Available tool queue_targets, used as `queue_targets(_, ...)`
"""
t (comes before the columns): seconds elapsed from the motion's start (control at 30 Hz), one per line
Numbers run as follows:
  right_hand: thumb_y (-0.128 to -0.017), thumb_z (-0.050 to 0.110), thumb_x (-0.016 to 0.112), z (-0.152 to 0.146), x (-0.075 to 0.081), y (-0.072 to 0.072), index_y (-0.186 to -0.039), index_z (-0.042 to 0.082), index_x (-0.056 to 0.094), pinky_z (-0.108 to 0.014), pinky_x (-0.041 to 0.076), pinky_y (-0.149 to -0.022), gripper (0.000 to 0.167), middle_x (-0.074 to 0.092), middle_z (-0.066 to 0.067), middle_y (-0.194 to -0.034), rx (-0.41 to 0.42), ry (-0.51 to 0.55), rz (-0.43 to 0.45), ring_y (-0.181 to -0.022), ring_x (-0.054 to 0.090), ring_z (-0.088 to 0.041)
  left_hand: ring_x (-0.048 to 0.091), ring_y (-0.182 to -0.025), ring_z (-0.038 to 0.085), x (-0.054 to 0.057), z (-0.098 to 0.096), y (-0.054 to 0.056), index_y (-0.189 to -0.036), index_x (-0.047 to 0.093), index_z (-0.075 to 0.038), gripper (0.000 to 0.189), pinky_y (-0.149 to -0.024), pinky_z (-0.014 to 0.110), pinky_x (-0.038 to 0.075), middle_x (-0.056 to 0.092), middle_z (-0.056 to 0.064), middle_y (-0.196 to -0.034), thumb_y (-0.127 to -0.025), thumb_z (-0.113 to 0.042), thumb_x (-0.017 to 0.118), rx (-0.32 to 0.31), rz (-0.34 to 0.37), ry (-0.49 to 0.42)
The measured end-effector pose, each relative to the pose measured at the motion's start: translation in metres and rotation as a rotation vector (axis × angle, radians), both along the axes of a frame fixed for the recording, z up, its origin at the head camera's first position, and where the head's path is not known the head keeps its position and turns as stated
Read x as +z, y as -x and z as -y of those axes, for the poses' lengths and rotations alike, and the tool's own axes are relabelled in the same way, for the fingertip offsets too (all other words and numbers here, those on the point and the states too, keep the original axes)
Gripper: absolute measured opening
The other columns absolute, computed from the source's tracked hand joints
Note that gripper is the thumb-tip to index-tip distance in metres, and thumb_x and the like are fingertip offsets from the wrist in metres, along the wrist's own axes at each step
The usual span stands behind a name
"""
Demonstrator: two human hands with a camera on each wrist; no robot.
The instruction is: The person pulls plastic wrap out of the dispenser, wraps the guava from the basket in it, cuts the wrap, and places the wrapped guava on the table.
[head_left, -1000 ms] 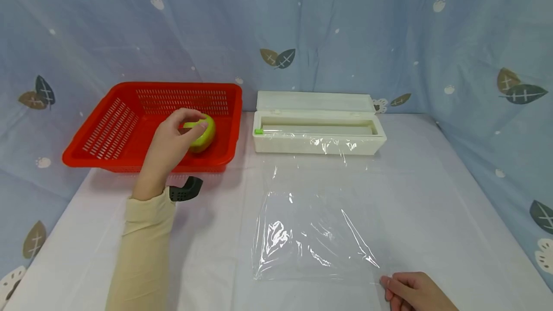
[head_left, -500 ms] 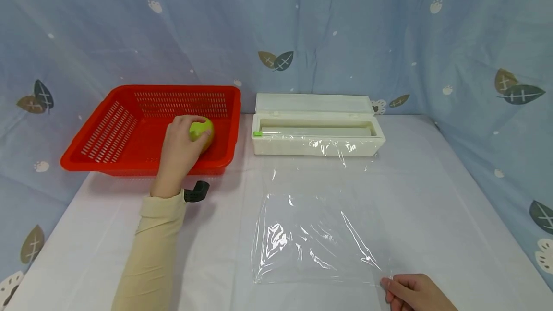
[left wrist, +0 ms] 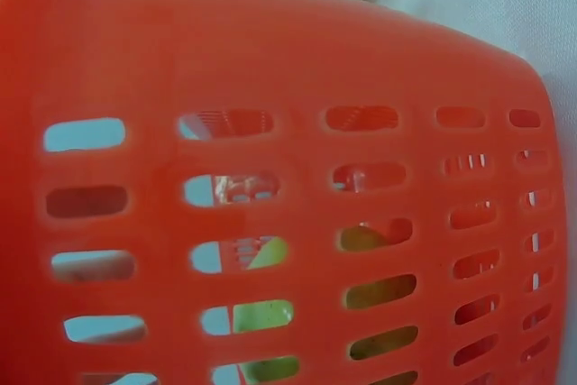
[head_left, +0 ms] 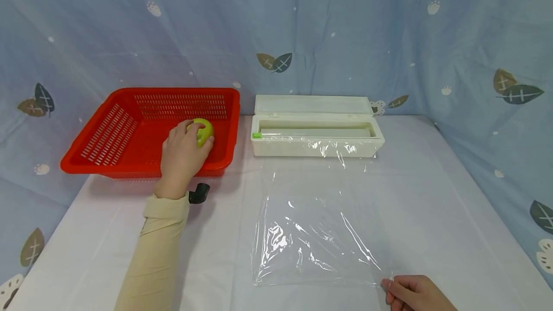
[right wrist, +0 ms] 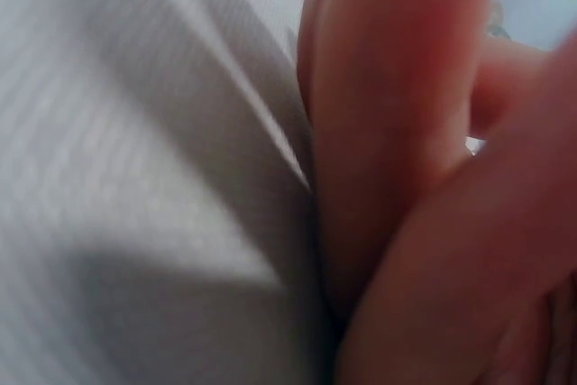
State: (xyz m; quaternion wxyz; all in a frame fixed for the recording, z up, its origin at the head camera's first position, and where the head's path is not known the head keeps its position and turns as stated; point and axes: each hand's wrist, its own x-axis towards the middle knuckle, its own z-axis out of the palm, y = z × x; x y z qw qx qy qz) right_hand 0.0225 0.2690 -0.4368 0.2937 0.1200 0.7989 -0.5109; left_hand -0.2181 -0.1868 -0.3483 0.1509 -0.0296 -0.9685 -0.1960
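In the head view my left hand reaches over the near rim of the red basket. Its fingers and thumb curl round a green apple near the basket's right side. Through the basket's slots, the left wrist view shows bits of the apple; the hand itself is hidden there. At the lower right, my right hand pinches the near right corner of a sheet of clear plastic wrap. Curled fingers fill much of the right wrist view, close to the white cloth.
Behind the sheet stands a white wrap dispenser box, its lid raised, with a roll inside and a green piece at the left end. The wrap runs from it over the white tablecloth. A blue patterned curtain hangs behind.
My left hand has moved a little right and down onto the apple and closed its fingers round it. The right hand stays at the wrap's corner.
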Motion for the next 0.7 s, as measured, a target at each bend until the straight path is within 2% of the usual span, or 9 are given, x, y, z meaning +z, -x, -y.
queue_targets(0.53, -0.081, 0.049, 0.055, 0.0003, -0.0015, -0.0006, -0.073, 0.002, 0.060, -0.024, 0.043, -0.046, 0.048, 0.055, -0.003, -0.061, -0.003, -0.013, -0.010, -0.051, 0.047, -0.012, 0.040, -0.111, 0.045, 0.0028, 0.0017, 0.0003, -0.124, 0.050, -0.005, 0.052, -0.080, 0.061, 0.036, 0.038, 0.023, -0.132, -0.087, -0.041, 0.049, -0.005, 0.144, 0.072)
queue_targets(0.7, -0.082, 0.046, 0.055, 0.0010, -0.0014, -0.0006, -0.072, 0.002, 0.060, -0.024, 0.042, -0.045, 0.046, 0.055, -0.003, -0.061, -0.003, -0.021, -0.020, -0.050, 0.047, -0.012, 0.040, -0.109, 0.044, 0.0040, 0.0019, 0.0003, -0.123, 0.050, -0.005, 0.051, -0.078, 0.061, 0.038, 0.036, 0.023, -0.132, -0.086, -0.041, 0.051, -0.009, 0.167, 0.073)
